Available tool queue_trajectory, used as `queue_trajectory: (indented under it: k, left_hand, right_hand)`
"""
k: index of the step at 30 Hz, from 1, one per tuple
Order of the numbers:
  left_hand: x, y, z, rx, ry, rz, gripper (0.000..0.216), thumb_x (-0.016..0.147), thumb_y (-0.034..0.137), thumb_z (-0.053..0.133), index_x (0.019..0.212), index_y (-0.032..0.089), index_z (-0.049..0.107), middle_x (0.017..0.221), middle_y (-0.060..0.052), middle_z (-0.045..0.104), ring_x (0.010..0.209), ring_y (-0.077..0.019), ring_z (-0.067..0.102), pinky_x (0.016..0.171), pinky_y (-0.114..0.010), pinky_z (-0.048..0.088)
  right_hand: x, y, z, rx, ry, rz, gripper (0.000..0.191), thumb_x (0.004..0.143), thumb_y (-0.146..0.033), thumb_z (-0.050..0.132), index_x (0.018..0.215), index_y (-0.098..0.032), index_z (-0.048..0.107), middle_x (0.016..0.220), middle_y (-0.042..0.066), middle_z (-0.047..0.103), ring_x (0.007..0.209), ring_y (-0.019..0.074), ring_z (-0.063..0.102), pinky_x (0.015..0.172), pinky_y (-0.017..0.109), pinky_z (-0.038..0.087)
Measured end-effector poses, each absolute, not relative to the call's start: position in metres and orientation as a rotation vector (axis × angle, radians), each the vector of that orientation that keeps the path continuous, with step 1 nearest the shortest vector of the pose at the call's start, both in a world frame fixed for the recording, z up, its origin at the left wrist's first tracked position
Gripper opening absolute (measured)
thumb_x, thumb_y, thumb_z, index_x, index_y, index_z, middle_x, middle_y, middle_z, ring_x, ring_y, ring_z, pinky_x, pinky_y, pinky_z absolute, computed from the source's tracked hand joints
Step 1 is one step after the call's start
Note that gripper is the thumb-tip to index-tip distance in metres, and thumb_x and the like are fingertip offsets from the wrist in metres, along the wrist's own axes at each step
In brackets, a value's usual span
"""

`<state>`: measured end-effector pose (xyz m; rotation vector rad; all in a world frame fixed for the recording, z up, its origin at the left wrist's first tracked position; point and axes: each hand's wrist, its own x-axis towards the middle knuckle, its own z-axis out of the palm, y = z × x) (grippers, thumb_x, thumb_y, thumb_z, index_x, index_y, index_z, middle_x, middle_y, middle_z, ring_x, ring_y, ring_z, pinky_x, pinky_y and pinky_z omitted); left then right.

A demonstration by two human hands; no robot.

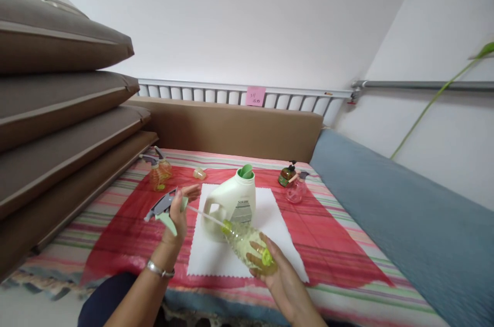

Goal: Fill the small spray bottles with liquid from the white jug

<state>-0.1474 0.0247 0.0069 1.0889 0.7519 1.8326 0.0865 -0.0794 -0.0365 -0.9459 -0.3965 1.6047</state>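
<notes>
My left hand (pixel 180 213) grips a grey and pale green trigger spray head (pixel 164 207), tipped on its side. Its thin dip tube (pixel 204 214) runs to the yellow-green neck of a clear spray bottle (pixel 245 242); how far the tube reaches inside I cannot tell. My right hand (pixel 272 275) is wrapped round the bottle's lower end, and the bottle leans with its neck to the left. Just behind it a pale green detergent jug (pixel 235 198) with a green spout stands on a white scallop-edged sheet (pixel 270 231).
Spray bottles (pixel 157 175) stand at the back left, near a small translucent cap (pixel 199 173). A dark pump bottle (pixel 286 175) and a pink spray bottle (pixel 296 190) stand at the back right. Red sheeting (pixel 328 244) covers the striped cloth. Stacked cushions (pixel 57 90) rise on the left.
</notes>
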Motion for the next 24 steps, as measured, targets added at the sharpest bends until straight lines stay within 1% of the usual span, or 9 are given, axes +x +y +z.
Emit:
queue_trajectory:
  k: [6, 13, 15, 19, 22, 24]
  left_hand:
    - [-0.126, 0.010, 0.001, 1.239, 0.754, 1.738, 0.043, 0.085, 0.044, 0.038, 0.093, 0.015, 0.068, 0.093, -0.010, 0.067, 0.088, -0.0244, 0.059, 0.082, -0.038, 0.043]
    - [-0.110, -0.008, 0.001, 1.258, 0.760, 1.654, 0.046, 0.084, 0.048, 0.038, 0.095, 0.014, 0.068, 0.094, -0.012, 0.066, 0.088, -0.0256, 0.059, 0.081, -0.038, 0.042]
    - [-0.111, -0.010, 0.004, 1.243, 0.755, 1.649, 0.047, 0.084, 0.049, 0.038, 0.095, 0.015, 0.067, 0.094, -0.012, 0.066, 0.088, -0.0259, 0.059, 0.081, -0.038, 0.043]
    - [-0.111, -0.013, 0.008, 1.222, 0.742, 1.647, 0.045, 0.084, 0.047, 0.038, 0.095, 0.014, 0.067, 0.095, -0.012, 0.066, 0.089, -0.0258, 0.059, 0.081, -0.038, 0.043]
    - [-0.108, -0.015, 0.008, 1.212, 0.712, 1.654, 0.043, 0.085, 0.044, 0.038, 0.093, 0.014, 0.067, 0.093, -0.012, 0.066, 0.089, -0.0259, 0.059, 0.082, -0.038, 0.043]
    - [-0.107, -0.016, 0.007, 1.211, 0.691, 1.669, 0.042, 0.085, 0.043, 0.038, 0.091, 0.014, 0.067, 0.091, -0.012, 0.066, 0.088, -0.0260, 0.059, 0.083, -0.039, 0.043]
  right_hand:
    - [0.073, -0.078, -0.024, -0.905, -0.459, 1.619, 0.045, 0.072, -0.044, 0.067, 0.111, -0.025, 0.055, 0.110, 0.007, 0.063, 0.086, 0.0217, 0.063, 0.067, 0.031, 0.045]
    - [0.049, -0.076, -0.005, -0.846, -0.533, 1.597, 0.046, 0.074, -0.044, 0.065, 0.113, -0.024, 0.053, 0.115, 0.008, 0.062, 0.090, 0.0215, 0.061, 0.069, 0.032, 0.046]
    - [0.046, -0.077, -0.001, -0.839, -0.536, 1.595, 0.045, 0.073, -0.043, 0.066, 0.112, -0.025, 0.054, 0.115, 0.007, 0.062, 0.089, 0.0206, 0.061, 0.069, 0.031, 0.046]
    - [0.041, -0.078, 0.005, -0.867, -0.502, 1.579, 0.047, 0.067, -0.042, 0.072, 0.108, -0.025, 0.057, 0.111, 0.006, 0.064, 0.090, 0.0208, 0.061, 0.068, 0.030, 0.046]
    - [0.039, -0.080, 0.008, -0.857, -0.520, 1.570, 0.045, 0.067, -0.041, 0.072, 0.107, -0.024, 0.058, 0.110, 0.006, 0.065, 0.092, 0.0206, 0.061, 0.068, 0.029, 0.046]
    - [0.038, -0.081, 0.009, -0.844, -0.540, 1.583, 0.045, 0.069, -0.042, 0.070, 0.108, -0.023, 0.057, 0.108, 0.007, 0.066, 0.091, 0.0208, 0.062, 0.067, 0.029, 0.047]
